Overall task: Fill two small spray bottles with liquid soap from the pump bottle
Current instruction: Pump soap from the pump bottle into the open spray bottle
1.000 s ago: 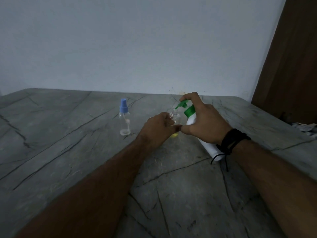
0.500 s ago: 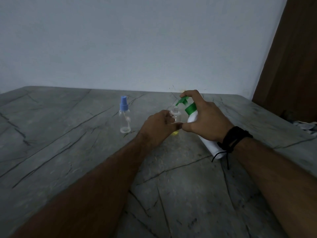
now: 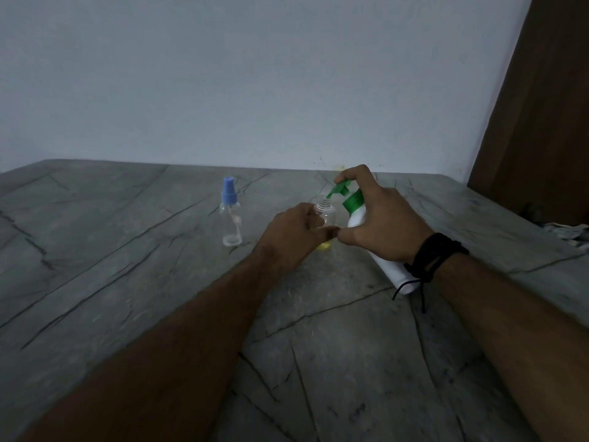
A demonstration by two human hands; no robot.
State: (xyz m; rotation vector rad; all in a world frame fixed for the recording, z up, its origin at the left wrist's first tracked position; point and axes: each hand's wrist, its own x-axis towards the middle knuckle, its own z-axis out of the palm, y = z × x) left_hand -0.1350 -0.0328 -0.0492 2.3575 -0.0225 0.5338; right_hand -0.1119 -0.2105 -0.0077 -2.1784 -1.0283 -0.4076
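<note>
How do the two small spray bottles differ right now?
The capped bottle wears its blue sprayer; the open bottle has bare neck threads. The capped bottle looks empty; the open bottle has yellow liquid at its bottom. The capped bottle stands alone; the left hand holds the open bottle. Both are clear and upright.

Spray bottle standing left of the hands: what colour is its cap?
Blue, on the capped spray bottle; the head view shows it clearly.

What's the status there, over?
Left hand holds open bottle. Right hand tilts pump bottle, spout at its mouth. Capped bottle waits. Nothing blocking.
</note>
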